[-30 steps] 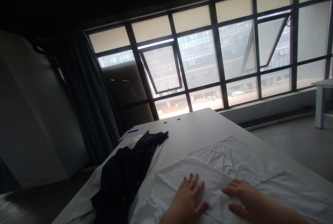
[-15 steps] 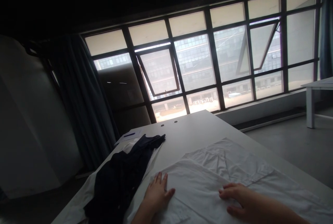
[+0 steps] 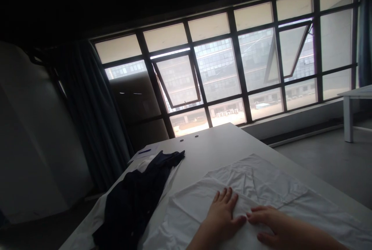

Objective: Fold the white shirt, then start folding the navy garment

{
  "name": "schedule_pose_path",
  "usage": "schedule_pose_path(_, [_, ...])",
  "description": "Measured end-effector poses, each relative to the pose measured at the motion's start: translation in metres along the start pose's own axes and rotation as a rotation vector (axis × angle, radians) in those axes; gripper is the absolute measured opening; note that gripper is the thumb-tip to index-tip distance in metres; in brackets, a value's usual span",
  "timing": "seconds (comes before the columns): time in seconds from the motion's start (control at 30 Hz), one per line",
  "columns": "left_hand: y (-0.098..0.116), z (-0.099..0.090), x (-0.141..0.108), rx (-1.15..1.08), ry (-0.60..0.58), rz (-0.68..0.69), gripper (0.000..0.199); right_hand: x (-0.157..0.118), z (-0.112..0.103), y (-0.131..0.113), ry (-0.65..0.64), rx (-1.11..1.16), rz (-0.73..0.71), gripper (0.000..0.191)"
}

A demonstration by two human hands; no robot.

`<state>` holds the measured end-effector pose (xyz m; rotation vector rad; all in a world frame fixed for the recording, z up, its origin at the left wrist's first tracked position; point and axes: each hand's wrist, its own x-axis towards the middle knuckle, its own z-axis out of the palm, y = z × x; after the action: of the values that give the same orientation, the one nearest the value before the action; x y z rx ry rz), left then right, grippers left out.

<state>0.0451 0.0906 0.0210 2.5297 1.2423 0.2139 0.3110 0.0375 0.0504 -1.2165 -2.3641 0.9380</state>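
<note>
After sweeping back from the left side of the white cloth (image 3: 188, 207), the left hand (image 3: 222, 217) rests just beside the right hand (image 3: 271, 225), bringing both over one stretch; fingers (image 3: 228, 196) loosely apart, gripping nothing, the cloth spread across the counter (image 3: 209, 145).

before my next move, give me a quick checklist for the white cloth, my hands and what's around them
1. Left hand flat on the white cloth: ok
2. Right hand free of other objects: cannot tell, its palm is hidden
3. White cloth free of creases: not ok, folds show
4. Dark garment apart from both hands: ok, left of them
5. Pen out of the way: ok, beyond the garment
</note>
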Motion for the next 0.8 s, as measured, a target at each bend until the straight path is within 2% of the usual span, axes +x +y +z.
schedule_pose_path(0.1, [-0.034,-0.015,0.008,0.094,-0.029,-0.194,0.083,-0.002,-0.004,-0.006,-0.033,0.009,0.025,0.052])
schedule_pose_path(0.17, [-0.06,-0.027,0.01,0.195,-0.001,-0.374,0.08,-0.004,-0.005,-0.01,-0.038,0.034,0.027,0.052])
schedule_pose_path(0.27, [-0.09,-0.04,0.005,0.244,0.042,-0.491,0.075,-0.006,-0.007,-0.016,-0.05,0.062,0.018,0.054])
schedule_pose_path(0.37, [-0.103,-0.048,-0.006,0.282,0.105,-0.566,0.069,-0.007,-0.01,-0.021,-0.123,0.035,0.009,0.063])
schedule_pose_path(0.43, [-0.103,-0.054,-0.016,0.311,0.16,-0.575,0.066,-0.005,-0.008,-0.019,-0.182,-0.02,-0.02,0.073])
schedule_pose_path(0.5, [-0.097,-0.058,-0.026,0.334,0.213,-0.527,0.059,-0.003,-0.001,-0.011,-0.189,-0.077,-0.09,0.074])
schedule_pose_path(0.63, [-0.073,-0.056,-0.046,0.328,0.226,-0.384,0.044,0.007,0.024,0.018,-0.031,-0.14,-0.265,0.055])
schedule_pose_path(0.73, [-0.052,-0.044,-0.061,0.242,0.203,-0.284,0.038,0.017,0.033,0.04,0.066,-0.2,-0.233,0.056])
schedule_pose_path(0.8, [-0.042,-0.034,-0.071,0.17,0.182,-0.223,0.038,0.027,0.031,0.051,0.11,-0.238,-0.184,0.058])
